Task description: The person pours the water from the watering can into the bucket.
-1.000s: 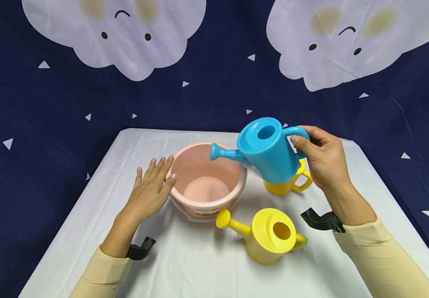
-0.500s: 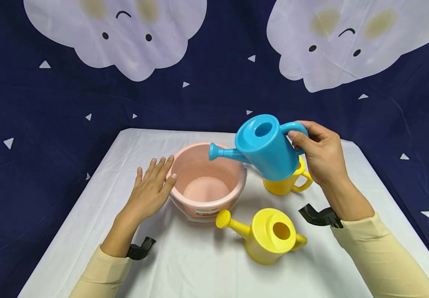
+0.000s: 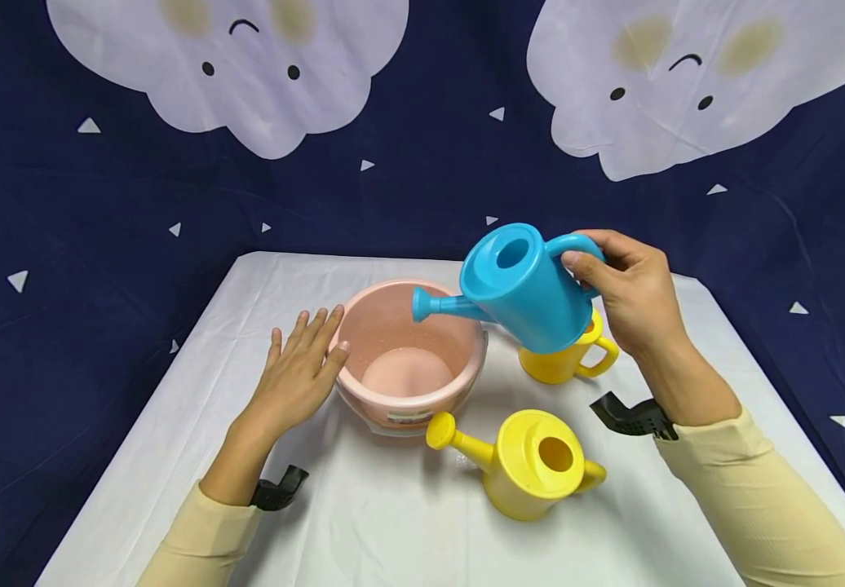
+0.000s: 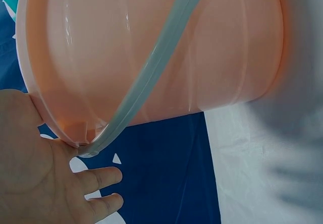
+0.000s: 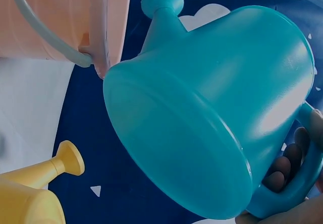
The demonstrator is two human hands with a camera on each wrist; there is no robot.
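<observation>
My right hand (image 3: 635,293) grips the handle of a blue watering can (image 3: 533,289), held up in the air and tipped toward the left. The can's spout head overlaps the right part of a pink bucket (image 3: 459,391) in the head view. From below, the right wrist view shows the can's base (image 5: 176,143) with fingers curled through the handle. My left hand (image 3: 298,375) lies with spread, straight fingers against the bucket's left rim. In the left wrist view, the bucket's grey handle (image 4: 146,82) hangs down along its outer wall. Some clear water shows inside the bucket.
A yellow watering can (image 3: 533,473) stands in front of the bucket on the right, spout toward it. A second yellow watering can (image 3: 558,367) stands behind, partly covered by the blue one. White cloth (image 3: 364,514) covers the table; a dark blue backdrop (image 3: 437,196) hangs behind.
The blue watering can has risen slightly, shifted a little left and tipped further toward its spout, with the right hand moving along. The left hand and bucket have stayed in place.
</observation>
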